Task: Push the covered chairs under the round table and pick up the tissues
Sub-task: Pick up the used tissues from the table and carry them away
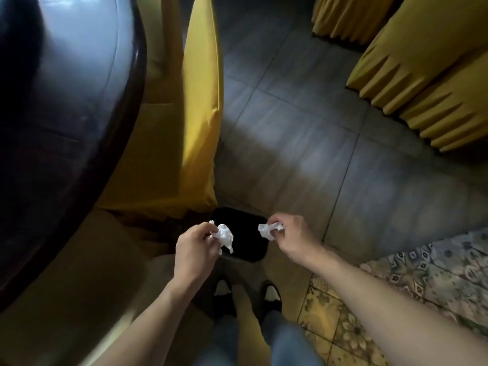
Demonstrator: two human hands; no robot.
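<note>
My left hand (194, 249) pinches a crumpled white tissue (224, 235). My right hand (291, 237) grips a second crumpled tissue (266, 230). Both tissues hang over a black bin (244, 225) on the floor, right in front of my feet. The dark round table (66, 101) fills the left side. A yellow-covered chair (200, 101) stands tucked against the table's edge, its back towards me. Another covered chair seat (79, 273) sits lower left, partly under the table.
More yellow-covered chairs (422, 75) with pleated skirts stand at the upper right. Grey floor tiles (317, 141) stretch between them and the table. Patterned tiles (396, 286) lie at the lower right. My shoes (270, 294) stand just behind the bin.
</note>
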